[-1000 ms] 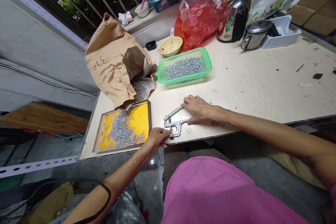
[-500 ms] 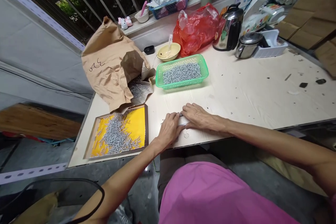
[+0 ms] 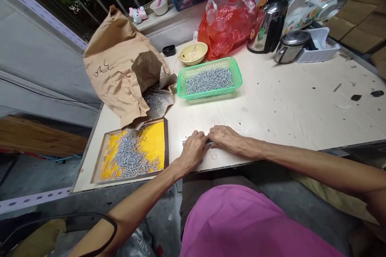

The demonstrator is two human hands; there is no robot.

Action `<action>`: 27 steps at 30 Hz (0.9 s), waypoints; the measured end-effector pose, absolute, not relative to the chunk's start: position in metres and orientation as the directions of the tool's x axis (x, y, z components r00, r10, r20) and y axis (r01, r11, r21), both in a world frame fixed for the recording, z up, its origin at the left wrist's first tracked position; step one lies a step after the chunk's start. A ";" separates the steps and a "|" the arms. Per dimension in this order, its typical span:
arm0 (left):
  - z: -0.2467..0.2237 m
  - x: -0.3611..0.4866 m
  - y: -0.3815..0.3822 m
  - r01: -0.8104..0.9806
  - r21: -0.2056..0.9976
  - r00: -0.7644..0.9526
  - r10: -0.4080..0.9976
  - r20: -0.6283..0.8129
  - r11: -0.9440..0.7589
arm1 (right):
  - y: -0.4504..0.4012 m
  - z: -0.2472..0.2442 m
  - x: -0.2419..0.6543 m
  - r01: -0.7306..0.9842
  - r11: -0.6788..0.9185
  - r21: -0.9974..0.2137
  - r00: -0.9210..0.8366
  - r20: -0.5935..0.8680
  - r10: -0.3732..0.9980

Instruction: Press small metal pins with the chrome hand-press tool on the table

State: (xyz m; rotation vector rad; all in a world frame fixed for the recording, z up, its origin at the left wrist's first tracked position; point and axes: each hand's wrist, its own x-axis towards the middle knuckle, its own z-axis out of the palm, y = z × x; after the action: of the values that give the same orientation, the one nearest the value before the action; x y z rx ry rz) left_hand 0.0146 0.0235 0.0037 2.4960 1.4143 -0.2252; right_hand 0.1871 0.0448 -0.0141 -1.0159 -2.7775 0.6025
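Note:
Near the front edge of the table, my left hand (image 3: 194, 148) is closed over a thin silvery-grey strip (image 3: 210, 143), which looks like metal. One end of it peeks out left of the knuckles. My right hand (image 3: 226, 139) curls over the strip's other end, fingertips almost meeting the left hand. Most of the strip is hidden under the fingers. To the left lies a shallow tray (image 3: 166, 144) with a yellow bottom, holding a heap of small metal pins (image 3: 129, 154). Beyond the hands, a green plastic basket (image 3: 208, 95) contains many similar pins.
A brown paper bag (image 3: 117, 72) lies open at the left, spilling pins. Along the back are a yellow bowl (image 3: 188, 61), a red plastic bag (image 3: 224, 28), a steel kettle (image 3: 268, 24) and a steel pot (image 3: 289, 48). Dark scraps (image 3: 356, 97) lie on the right.
My hands have drawn closer together, and less of the strip shows between them. The right fingers have curled in further. The camera view has shifted slightly.

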 end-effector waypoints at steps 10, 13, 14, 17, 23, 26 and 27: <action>-0.010 0.007 0.015 0.832 0.244 0.525 0.849 -0.061 -0.498 | 0.048 -0.018 0.193 0.644 0.706 -0.296 -0.725 0.057 0.686; -0.023 0.011 -0.008 0.825 0.299 0.474 0.875 0.099 -0.480 | 0.057 -0.020 0.206 0.598 0.735 -0.320 -0.749 0.103 0.655; -0.026 0.014 -0.017 0.819 0.311 0.465 0.876 0.131 -0.482 | 0.060 -0.021 0.209 0.596 0.732 -0.330 -0.750 0.098 0.654; -0.033 0.030 -0.042 0.790 0.355 0.474 0.865 0.165 -0.501 | 0.069 -0.025 0.211 0.649 0.692 -0.316 -0.711 0.072 0.700; -0.033 0.049 -0.059 0.763 0.446 0.452 0.880 0.149 -0.468 | 0.092 -0.025 0.195 0.750 0.634 -0.189 -0.634 0.070 0.770; -0.034 0.047 -0.058 0.744 0.469 0.463 0.873 0.152 -0.476 | 0.091 -0.015 0.178 0.771 0.626 -0.119 -0.623 0.061 0.780; -0.034 0.046 -0.058 0.734 0.477 0.469 0.869 0.158 -0.483 | 0.086 -0.010 0.171 0.738 0.666 -0.111 -0.664 0.062 0.745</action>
State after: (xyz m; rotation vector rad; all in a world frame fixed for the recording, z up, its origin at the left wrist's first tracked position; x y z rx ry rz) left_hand 0.0461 -0.0581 -0.0345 2.3785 1.3537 0.5483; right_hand 0.1707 0.0862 -0.0103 -1.2384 -2.7735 0.1165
